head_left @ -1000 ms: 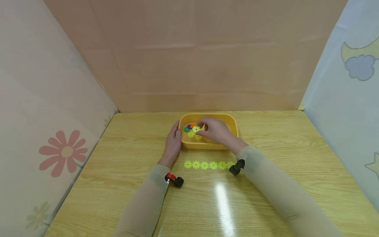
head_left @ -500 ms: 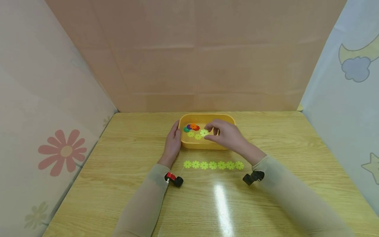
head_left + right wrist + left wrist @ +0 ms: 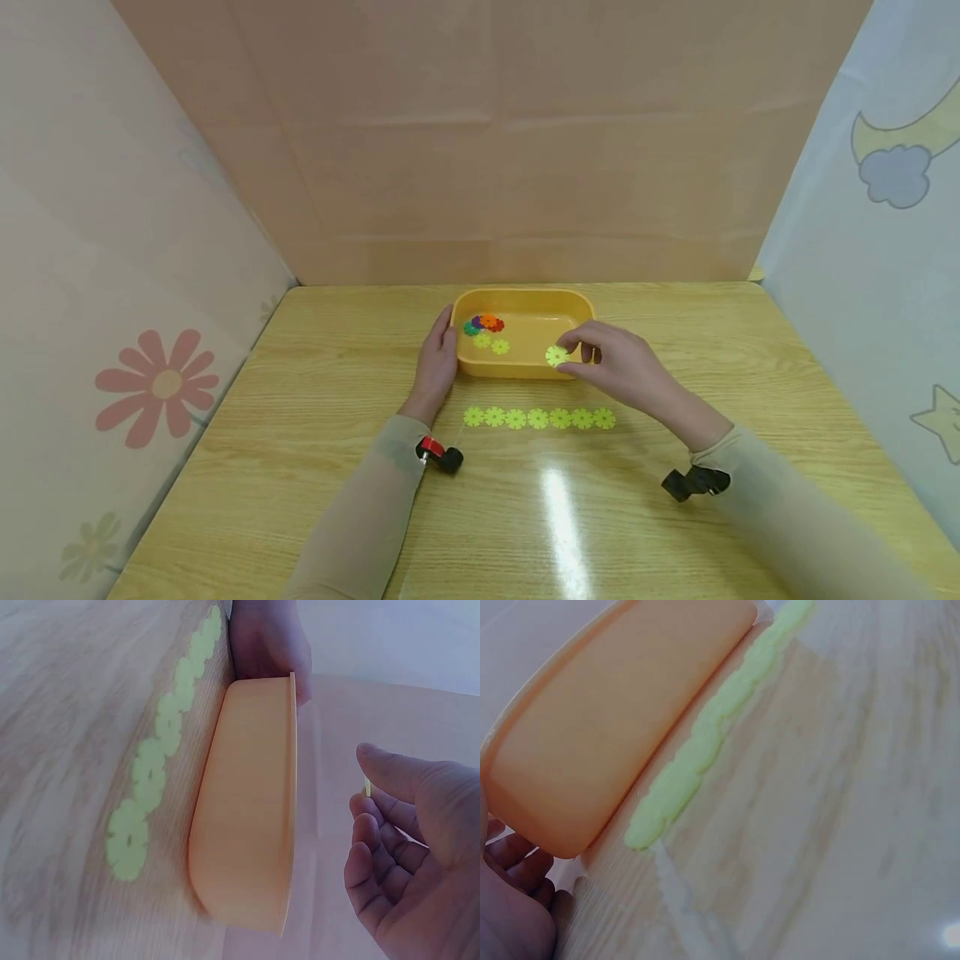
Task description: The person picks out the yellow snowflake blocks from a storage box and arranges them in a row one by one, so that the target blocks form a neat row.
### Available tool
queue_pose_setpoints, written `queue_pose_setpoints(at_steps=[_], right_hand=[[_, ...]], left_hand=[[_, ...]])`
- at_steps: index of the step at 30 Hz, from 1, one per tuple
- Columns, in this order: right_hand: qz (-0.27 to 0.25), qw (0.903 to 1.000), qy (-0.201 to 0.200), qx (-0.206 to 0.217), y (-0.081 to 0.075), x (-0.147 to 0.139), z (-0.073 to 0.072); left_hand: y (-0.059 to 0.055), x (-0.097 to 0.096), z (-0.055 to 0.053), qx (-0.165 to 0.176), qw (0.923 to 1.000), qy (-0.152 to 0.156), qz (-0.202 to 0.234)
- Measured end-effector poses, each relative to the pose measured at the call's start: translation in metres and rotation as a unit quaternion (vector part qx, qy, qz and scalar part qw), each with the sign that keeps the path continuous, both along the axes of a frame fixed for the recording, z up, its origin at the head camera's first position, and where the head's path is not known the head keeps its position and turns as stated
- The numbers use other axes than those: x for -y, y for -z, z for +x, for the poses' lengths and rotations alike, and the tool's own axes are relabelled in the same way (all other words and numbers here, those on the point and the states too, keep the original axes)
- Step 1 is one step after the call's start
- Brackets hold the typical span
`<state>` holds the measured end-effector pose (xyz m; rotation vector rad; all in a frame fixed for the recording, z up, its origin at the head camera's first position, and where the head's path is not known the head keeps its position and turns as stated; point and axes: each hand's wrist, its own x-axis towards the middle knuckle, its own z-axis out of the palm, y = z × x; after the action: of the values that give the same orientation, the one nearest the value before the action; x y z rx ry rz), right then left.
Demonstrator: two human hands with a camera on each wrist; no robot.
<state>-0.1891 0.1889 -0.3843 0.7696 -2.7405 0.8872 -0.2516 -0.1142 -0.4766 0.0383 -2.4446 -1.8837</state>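
Observation:
My left hand (image 3: pixel 437 358) rests along the left end of a yellow plastic bin (image 3: pixel 517 369), its fingers reaching along the wall. Between thumb and fingertips, my right hand (image 3: pixel 618 362) pinches a yellow-green flower-shaped disc (image 3: pixel 556 357), over the bin's front right rim. Edge-on, this disc (image 3: pixel 367 786) is a thin sliver in the right wrist view. Two more yellow-green discs (image 3: pixel 499 347) lie on the bin's floor. Behind them is a small cluster of orange, red, purple and green discs (image 3: pixel 489 321).
A straight row of several yellow-green discs (image 3: pixel 537 418) lies on the wooden table (image 3: pixel 315 400) in front of the bin. A brown paper-like backdrop (image 3: pixel 480 167) stands behind, with pale decorated panels (image 3: pixel 165 283) at both sides.
My right hand has carried the pinched disc rightward and toward me, from above the bin's left part to its front right rim. The whole row now shows. My left hand stays put.

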Motion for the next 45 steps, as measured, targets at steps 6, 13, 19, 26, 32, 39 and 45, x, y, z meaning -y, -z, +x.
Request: queue_pose_setpoints(at_steps=[6,13,19,26,32,39,45], right_hand=[[0.014,0.9998,0.008,-0.008,0.005,-0.026,0.013],[0.018,0.9997,0.017,-0.01,0.013,-0.054,0.023],[0.026,0.9993,0.025,0.003,0.02,-0.072,0.028],[0.04,0.9979,0.035,0.038,0.033,-0.087,0.031],[0.039,0.9955,0.029,0.082,0.048,-0.097,0.031],[0.036,0.9932,0.023,0.108,0.059,-0.101,0.031],[0.045,0.9921,0.02,0.115,0.059,-0.099,0.03]], left_hand=[[0.001,0.0,-0.001,0.003,1.0,0.0,-0.001],[-0.003,0.002,0.001,0.001,1.0,-0.001,-0.001],[-0.002,0.003,0.001,-0.002,1.0,0.0,0.007],[-0.003,0.004,0.001,-0.01,0.9999,0.006,0.007],[-0.001,0.004,0.001,-0.012,0.9999,0.007,0.009],[0.001,0.004,-0.001,-0.006,0.9999,0.004,0.01],[0.0,0.003,0.0,-0.001,0.9999,0.002,0.011]])
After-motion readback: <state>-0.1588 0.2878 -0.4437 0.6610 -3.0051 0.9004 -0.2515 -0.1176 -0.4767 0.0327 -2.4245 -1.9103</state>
